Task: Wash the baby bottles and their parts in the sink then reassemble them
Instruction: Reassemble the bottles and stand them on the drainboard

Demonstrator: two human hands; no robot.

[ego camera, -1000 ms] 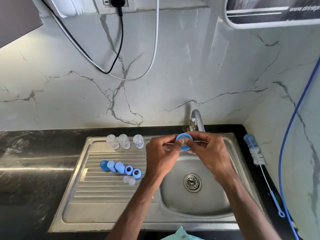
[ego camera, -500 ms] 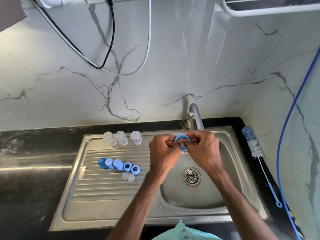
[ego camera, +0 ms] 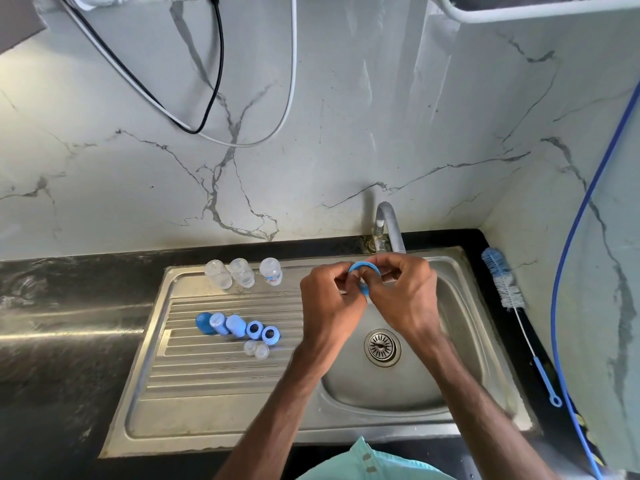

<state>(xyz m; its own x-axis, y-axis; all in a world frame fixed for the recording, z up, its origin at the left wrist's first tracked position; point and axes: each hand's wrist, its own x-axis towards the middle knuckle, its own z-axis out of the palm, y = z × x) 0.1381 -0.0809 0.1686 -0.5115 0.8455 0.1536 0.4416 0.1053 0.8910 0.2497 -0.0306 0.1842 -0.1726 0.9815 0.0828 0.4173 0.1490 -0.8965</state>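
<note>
Over the steel sink point(ego camera: 460, 344), just below the tap point(ego camera: 389, 225), both hands hold one blue bottle ring point(ego camera: 363, 271). My left hand point(ego camera: 330, 306) pinches its left side and my right hand point(ego camera: 403, 294) pinches its right side; a clear teat seems to sit inside the ring, mostly hidden by fingers. Three clear bottles point(ego camera: 242, 273) stand at the back of the draining board. On its ribs lie blue caps point(ego camera: 216, 323), two blue rings point(ego camera: 263, 331) and two clear teats point(ego camera: 256, 349).
A bottle brush point(ego camera: 504, 284) with a blue handle lies on the black counter point(ego camera: 69, 341) right of the sink. A blue hose point(ego camera: 568, 271) hangs down the right wall. Black and white cables point(ego camera: 214, 98) droop on the marble wall behind.
Both hands stayed over the basin with the blue ring, their fingers closing tighter around it and working at its middle. The camera tilted down slightly.
</note>
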